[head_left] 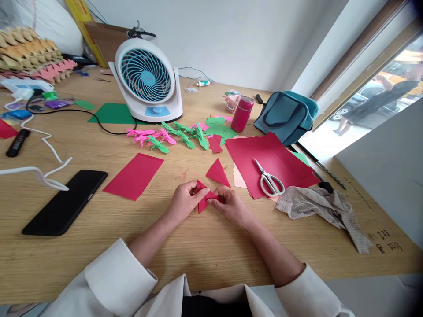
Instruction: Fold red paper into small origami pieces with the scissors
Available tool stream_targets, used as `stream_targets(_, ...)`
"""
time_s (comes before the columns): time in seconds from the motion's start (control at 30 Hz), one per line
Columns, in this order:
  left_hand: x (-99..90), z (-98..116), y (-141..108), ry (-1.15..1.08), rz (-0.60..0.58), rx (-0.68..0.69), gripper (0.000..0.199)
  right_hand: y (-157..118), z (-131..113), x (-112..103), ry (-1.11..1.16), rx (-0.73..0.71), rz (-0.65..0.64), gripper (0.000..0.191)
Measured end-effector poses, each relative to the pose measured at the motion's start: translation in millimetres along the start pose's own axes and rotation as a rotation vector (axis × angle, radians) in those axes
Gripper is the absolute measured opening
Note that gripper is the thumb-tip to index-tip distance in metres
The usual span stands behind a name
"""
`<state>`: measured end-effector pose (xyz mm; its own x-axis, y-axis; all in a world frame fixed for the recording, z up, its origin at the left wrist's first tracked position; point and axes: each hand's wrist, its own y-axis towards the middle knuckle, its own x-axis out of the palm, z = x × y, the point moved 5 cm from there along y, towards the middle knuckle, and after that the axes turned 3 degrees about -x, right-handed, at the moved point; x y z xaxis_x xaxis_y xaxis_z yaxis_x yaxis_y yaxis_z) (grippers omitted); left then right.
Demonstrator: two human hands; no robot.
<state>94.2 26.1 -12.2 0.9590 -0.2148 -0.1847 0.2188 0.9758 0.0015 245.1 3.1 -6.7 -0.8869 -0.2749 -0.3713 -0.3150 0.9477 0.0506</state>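
Between my two hands is a small piece of folded red paper (202, 206), held just above the wooden table. My left hand (186, 200) pinches its left side, thumb on top. On the right side, the fingers and thumb of my right hand (233, 206) close on the paper too. Just beyond them lies a red paper triangle (218, 172). A red paper rectangle (135, 176) rests flat to the left. White-handled scissors (271, 182) sit on a stack of large red sheets (282, 163) to the right.
Folded green and pink paper figures (185, 134) lie ahead, before a white fan (147, 81). A red flask (243, 114) stands near a teal bag (287, 116). A black phone (66, 202) with a white cable lies left, a crumpled cloth (313, 204) right.
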Motion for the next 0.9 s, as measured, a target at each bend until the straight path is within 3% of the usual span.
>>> stream_targets(0.13, -10.5, 4, 3, -0.023, 0.118, 0.022, 0.029, -1, -1, 0, -0.039, 0.009, 0.012, 0.023)
stream_targets(0.47, -13.9, 8, 2, -0.088, 0.113, -0.016, 0.031, -1, 0, 0, -0.114, 0.008, -0.041, 0.014)
stream_targets(0.9, -17.5, 5, 5, -0.088, 0.162, 0.022, 0.029, -1, -1, -1, -0.137, 0.009, -0.062, 0.019)
